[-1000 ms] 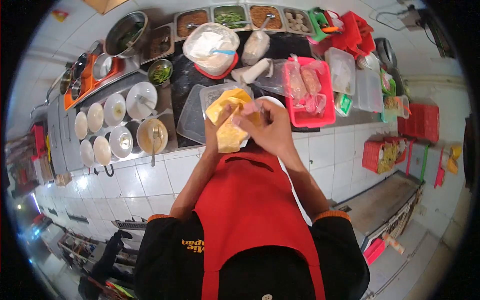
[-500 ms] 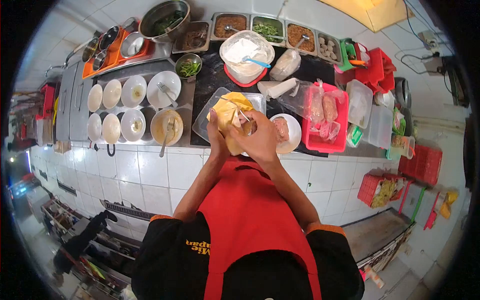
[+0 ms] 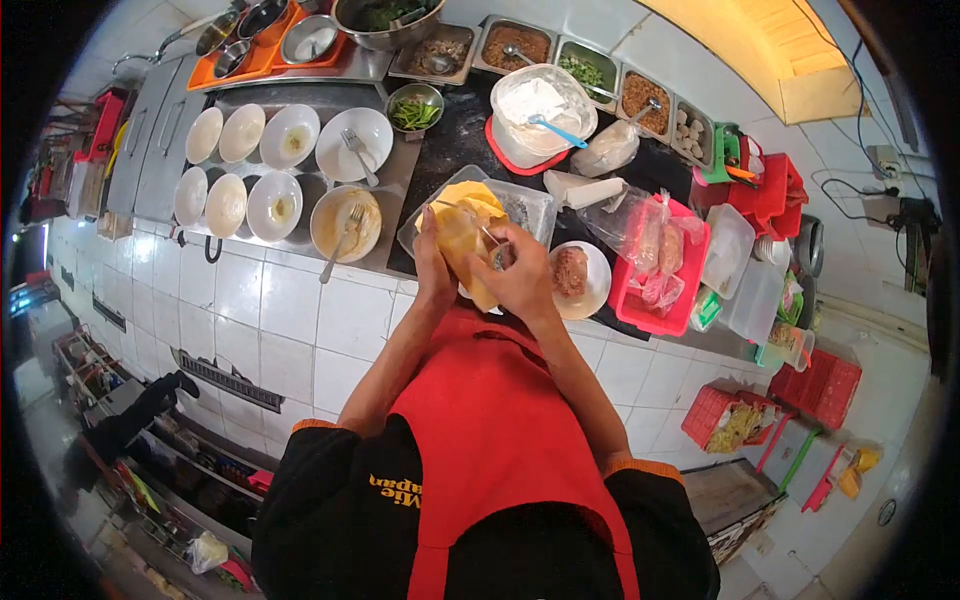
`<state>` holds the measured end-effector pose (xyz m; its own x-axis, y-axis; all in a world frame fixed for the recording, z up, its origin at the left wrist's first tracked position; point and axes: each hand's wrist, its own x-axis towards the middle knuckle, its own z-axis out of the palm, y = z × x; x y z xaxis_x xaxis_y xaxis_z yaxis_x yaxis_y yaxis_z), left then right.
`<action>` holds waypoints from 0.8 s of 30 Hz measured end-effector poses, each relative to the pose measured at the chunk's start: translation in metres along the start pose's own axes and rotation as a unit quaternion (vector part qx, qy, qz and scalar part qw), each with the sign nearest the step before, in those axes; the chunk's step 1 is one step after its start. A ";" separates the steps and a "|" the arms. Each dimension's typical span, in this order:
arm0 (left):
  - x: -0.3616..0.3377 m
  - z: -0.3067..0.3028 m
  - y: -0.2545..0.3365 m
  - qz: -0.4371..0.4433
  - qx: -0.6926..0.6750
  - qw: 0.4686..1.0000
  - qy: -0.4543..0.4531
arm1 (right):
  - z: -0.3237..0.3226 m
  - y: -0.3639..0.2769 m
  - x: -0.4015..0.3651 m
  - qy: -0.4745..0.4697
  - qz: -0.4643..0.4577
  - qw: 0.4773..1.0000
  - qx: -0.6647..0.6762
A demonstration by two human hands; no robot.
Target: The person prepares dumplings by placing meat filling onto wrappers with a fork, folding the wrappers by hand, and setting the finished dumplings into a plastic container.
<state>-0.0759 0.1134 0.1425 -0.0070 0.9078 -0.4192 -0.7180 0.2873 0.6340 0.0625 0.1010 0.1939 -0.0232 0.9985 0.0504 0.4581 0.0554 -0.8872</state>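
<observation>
Yellow wrapper sheets are held up in front of the apron, over the near edge of a clear tray. My left hand is closed on their left side. My right hand pinches at their right side, with a thin pale stick-like tool by its fingers. Just right of this hand, a white plate bears ground meat. Behind the tray stands a tub of white powder with a blue-handled spoon.
White bowls stand in rows at the left, beside a bowl with a fork. Metal topping trays line the back. A pink basket holds bagged meat at the right. A person in dark clothes is at the far lower left.
The view has turned, shifting the bowls up and the pink basket down. The yellow sheets now hang lower and show more of their flat face between my hands.
</observation>
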 end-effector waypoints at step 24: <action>-0.011 -0.004 -0.015 -0.129 -0.100 0.984 -0.074 | -0.019 0.002 0.020 -0.001 -0.106 0.993 -0.061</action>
<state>-0.0679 0.0976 0.1346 0.2838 0.8516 -0.4408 -0.8055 0.4611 0.3722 0.0798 0.1214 0.2013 -0.1328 0.9644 0.2286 0.5463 0.2637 -0.7950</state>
